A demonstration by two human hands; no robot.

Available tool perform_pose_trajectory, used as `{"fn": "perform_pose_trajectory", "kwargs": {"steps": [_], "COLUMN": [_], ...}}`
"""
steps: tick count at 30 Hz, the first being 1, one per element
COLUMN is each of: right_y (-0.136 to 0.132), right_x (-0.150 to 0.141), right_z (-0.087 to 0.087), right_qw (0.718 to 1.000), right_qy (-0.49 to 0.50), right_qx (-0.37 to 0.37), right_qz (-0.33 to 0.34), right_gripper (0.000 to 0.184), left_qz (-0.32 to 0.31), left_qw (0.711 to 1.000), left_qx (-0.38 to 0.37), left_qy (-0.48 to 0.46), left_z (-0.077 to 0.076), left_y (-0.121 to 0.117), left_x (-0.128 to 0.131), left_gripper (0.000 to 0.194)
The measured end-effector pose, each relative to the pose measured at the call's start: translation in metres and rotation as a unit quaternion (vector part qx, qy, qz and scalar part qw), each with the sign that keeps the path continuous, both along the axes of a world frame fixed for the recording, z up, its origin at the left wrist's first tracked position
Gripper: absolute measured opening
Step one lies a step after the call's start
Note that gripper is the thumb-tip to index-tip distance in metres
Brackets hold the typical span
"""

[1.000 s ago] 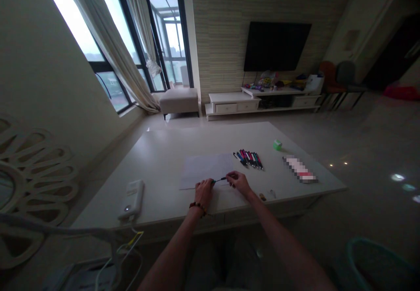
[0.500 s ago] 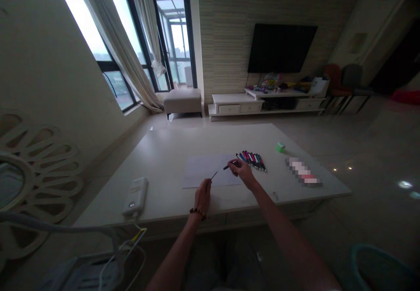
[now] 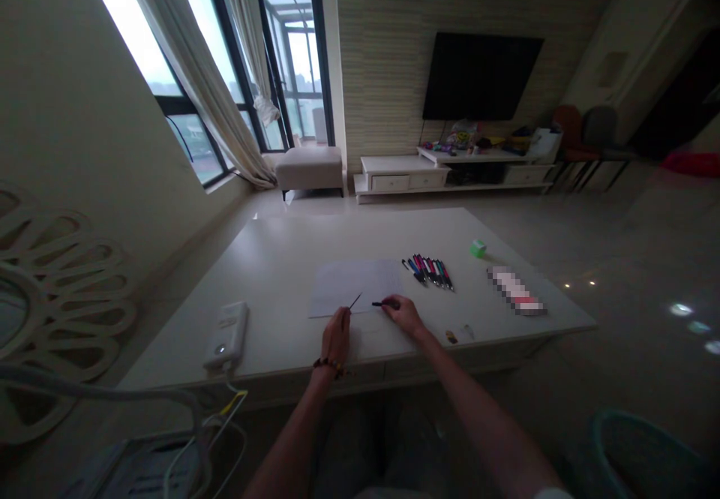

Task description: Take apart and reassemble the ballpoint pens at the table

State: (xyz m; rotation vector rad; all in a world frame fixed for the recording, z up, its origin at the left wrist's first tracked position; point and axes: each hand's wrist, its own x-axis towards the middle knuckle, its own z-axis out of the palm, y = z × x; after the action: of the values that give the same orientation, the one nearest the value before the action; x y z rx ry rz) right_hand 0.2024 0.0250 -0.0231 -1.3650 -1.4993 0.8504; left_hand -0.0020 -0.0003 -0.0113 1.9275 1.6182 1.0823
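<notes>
1. In the head view, pinching a thin dark rod (image 3: 355, 301) in the left hand (image 3: 336, 334), with fingers curled in and hardly any gap; slanting its bare end toward the far right, probably gripped low so as to leave that length exposed.
2. Holding a short dark barrel (image 3: 376, 304) in the right hand (image 3: 403, 314), between nearly closed thumb and fingertips, perhaps because so slim; pointing its free end left, near the rod but apart from it. Cannot tell its full shape behind the fingers.
3. Showing at the hands a white sheet (image 3: 337, 281) on the pale table (image 3: 292, 236), perhaps laid there as a work surface. Cannot tell of any contact between hands and sheet.
4. Showing, to the far right of the sheet, a row of pens (image 3: 434, 271), slanted much alike, seemingly for order and easy reach.
5. Showing farther right a green cube (image 3: 478, 248) and a pixelated item (image 3: 516, 291); nearer, a small brown piece (image 3: 451, 337) and a clear piece (image 3: 467, 331), too small to identify.
6. Showing at near left a white device (image 3: 227, 332), likely set by the edge for its cable (image 3: 227, 370).
</notes>
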Motion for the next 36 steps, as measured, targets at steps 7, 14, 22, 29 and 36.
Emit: {"fn": "perform_pose_trajectory", "kwargs": {"steps": [7,14,22,29,36], "right_y": [0.025,0.005,-0.012,-0.022,-0.025], "right_x": [0.003,0.002,-0.019,0.012,-0.003], "right_z": [-0.001,-0.001,0.036,0.018,0.002], "right_qw": [0.996,0.980,0.992,0.988,0.977], "right_qy": [-0.064,-0.148,-0.047,-0.067,-0.166], "right_qx": [0.051,0.118,0.094,0.111,0.109], "right_qz": [-0.032,-0.061,0.066,-0.084,-0.079], "right_gripper": [0.014,0.014,0.019,0.018,0.010], "left_qz": [-0.011,-0.033,-0.080,-0.066,-0.067], "left_qw": [0.999,0.994,0.967,0.959,0.951], "left_qx": [0.024,0.035,0.020,0.027,0.023], "left_qy": [0.042,0.100,0.240,0.274,0.301], "left_z": [-0.006,-0.007,0.006,0.006,0.008], "left_y": [0.000,-0.002,-0.011,-0.013,-0.015], "left_x": [0.001,0.000,0.004,0.007,0.008], "left_gripper": [0.030,0.028,0.026,0.025,0.023]}}
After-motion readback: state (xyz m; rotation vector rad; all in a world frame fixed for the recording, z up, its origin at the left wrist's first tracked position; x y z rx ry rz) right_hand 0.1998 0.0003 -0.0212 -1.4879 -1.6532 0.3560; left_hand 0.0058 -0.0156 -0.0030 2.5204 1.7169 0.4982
